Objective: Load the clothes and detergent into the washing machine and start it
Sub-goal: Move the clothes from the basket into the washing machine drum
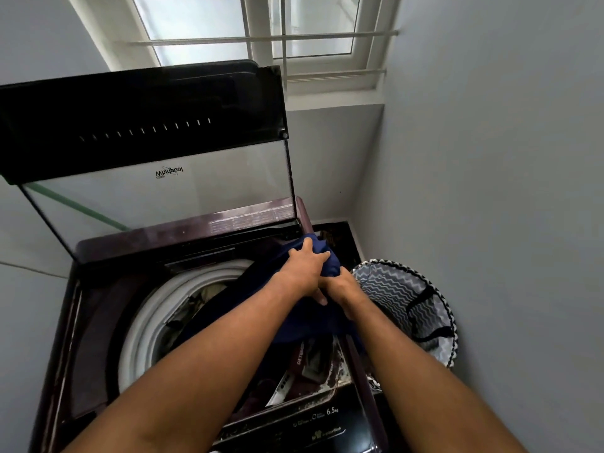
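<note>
Drum [147, 318] holds clothes; hands [322, 273] grip navy garment [261, 289] above.

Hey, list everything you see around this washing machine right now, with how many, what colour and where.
washing machine: one, dark maroon top-loader, centre and left
lid: one, black frame with glass panel, raised open behind the drum
drum: one, white rim, clothes partly visible inside
garment: one, navy blue, draped over the machine's right edge into the drum
laundry basket: one, black and white zigzag, on the floor right of the machine
window: one, white frame, top centre
walls: grey, all around
left hand: one, grips the garment from above
right hand: one, grips the garment, beside the left hand
</note>
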A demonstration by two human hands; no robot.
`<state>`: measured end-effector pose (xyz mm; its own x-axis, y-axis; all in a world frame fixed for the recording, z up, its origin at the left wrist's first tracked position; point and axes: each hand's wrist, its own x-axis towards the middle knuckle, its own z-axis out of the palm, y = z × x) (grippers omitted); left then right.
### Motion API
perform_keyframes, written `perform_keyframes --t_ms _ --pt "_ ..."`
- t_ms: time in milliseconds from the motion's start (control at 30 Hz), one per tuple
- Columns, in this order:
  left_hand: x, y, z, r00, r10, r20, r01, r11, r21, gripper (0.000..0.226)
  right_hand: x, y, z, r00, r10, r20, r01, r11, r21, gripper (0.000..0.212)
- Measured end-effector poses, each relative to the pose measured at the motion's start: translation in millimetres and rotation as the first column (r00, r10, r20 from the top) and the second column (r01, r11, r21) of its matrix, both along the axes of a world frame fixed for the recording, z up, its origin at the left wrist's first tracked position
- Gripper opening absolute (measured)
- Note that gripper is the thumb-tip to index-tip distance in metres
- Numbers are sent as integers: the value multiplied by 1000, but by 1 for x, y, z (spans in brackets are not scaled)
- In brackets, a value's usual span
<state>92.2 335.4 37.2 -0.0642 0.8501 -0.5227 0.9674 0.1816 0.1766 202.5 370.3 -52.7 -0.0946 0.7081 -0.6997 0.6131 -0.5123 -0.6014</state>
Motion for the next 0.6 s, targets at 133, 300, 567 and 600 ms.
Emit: perform_keyframes --t_ms 133,300,567,600 --pt "-1 -7 -1 999 -25 -21 27 996 85 104 -14 -9 26 983 32 183 -52 993 109 91" --pt "-19 -40 -29 945 129 300 -238 902 360 67 -18 -43 62 903 23 429 -203 903 379 56" --pt "-44 -87 -22 550 358 754 -748 614 254 41 -60 -68 120 938 151 313 -304 792 529 37" --pt "-49 -93 -18 517 371 771 -786 563 257 41 -71 -75 126 947 173 271 -296 796 528 40"
